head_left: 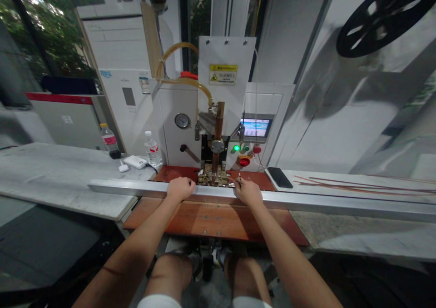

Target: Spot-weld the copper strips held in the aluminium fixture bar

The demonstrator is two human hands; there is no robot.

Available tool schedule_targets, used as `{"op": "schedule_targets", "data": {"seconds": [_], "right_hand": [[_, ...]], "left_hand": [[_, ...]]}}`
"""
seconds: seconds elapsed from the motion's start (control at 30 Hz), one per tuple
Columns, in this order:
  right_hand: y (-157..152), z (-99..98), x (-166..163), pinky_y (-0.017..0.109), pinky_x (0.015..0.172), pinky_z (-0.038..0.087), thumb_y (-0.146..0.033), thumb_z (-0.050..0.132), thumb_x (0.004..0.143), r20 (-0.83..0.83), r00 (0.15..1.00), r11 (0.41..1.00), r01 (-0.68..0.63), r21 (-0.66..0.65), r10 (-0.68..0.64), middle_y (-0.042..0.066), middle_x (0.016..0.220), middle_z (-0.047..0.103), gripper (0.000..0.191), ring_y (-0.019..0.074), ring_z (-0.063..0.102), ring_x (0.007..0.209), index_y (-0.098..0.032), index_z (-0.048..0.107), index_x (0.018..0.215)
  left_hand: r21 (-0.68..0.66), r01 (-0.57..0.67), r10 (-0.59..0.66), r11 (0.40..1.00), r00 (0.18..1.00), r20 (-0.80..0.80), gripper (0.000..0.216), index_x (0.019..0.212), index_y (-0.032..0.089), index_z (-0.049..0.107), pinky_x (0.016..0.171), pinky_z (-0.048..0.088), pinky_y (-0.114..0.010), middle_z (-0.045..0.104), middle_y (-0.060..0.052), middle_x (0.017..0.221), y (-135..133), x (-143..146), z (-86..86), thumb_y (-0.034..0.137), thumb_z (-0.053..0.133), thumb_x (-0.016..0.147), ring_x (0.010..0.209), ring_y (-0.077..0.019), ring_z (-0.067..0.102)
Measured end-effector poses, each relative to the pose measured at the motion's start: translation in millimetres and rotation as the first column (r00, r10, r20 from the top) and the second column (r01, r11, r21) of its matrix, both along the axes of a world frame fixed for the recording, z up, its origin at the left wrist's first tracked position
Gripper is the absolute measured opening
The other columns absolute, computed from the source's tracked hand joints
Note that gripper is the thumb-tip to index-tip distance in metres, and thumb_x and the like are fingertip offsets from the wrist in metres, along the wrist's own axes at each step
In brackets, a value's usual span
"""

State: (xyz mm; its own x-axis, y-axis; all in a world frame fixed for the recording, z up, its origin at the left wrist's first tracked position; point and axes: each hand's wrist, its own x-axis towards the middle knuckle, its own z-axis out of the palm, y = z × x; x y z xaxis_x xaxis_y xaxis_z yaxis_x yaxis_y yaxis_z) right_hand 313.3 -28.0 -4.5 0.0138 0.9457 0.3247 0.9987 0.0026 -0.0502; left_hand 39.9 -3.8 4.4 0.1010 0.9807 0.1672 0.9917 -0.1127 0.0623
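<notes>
Hands braced at the brass fixture

Mid-frame: you have both hands at the long metal bar [214,193], which crosses below the brass fixture [205,177], probably as a wrist rest. Your left hand [180,190] is curled nearly closed over the bar, left of centre; whether it grips anything, cannot tell. Your right hand [248,192], right of centre, is pinched on a thin piece [239,176] beside the fixture, presumably for fine control. Thin rods [327,186] lie at the frame's right, likely for easy reach.
</notes>
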Motion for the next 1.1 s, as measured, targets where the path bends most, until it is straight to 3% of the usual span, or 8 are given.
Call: {"op": "schedule_targets", "data": {"seconds": [0.8, 1.1], "right_hand": [[-0.1, 8.9, -0.3, 0.024, 0.069, 0.04, -0.049, 0.029, 0.093, -0.006, 1.0, 0.998, 0.01, -0.058, -0.01, 0.007, 0.092, 0.07, 0.044, 0.0182, 0.064, 0.085, -0.027, 0.065, 0.105], [4.5, 15.2, -8.8, 0.023, 0.07, 0.04, -0.046, 0.033, 0.093, -0.058, 0.998, 1.0, -0.007, 0.012, 0.007, 0.004, 0.094, 0.071, 0.038, 0.0166, 0.064, 0.086, -0.028, 0.064, 0.107]], "left_hand": [[0.025, -0.005, 0.005, 1.0, 1.0, -0.002, 0.05, 0.092, 0.022, 0.073, 0.074, 0.047, -0.035, 0.071, -0.012, 0.087, 2.2, 1.0, -1.2, 0.042, 0.028, 0.084, 0.084, -0.0255, 0.066], [0.012, -0.01, 0.01, 1.0, 1.0, 0.009, 0.052, 0.091, 0.022, 0.073, 0.077, 0.047, -0.036, 0.071, -0.013, 0.088, 0.0, 1.5, 0.6, 0.042, 0.026, 0.085, 0.086, -0.0259, 0.065]]}}
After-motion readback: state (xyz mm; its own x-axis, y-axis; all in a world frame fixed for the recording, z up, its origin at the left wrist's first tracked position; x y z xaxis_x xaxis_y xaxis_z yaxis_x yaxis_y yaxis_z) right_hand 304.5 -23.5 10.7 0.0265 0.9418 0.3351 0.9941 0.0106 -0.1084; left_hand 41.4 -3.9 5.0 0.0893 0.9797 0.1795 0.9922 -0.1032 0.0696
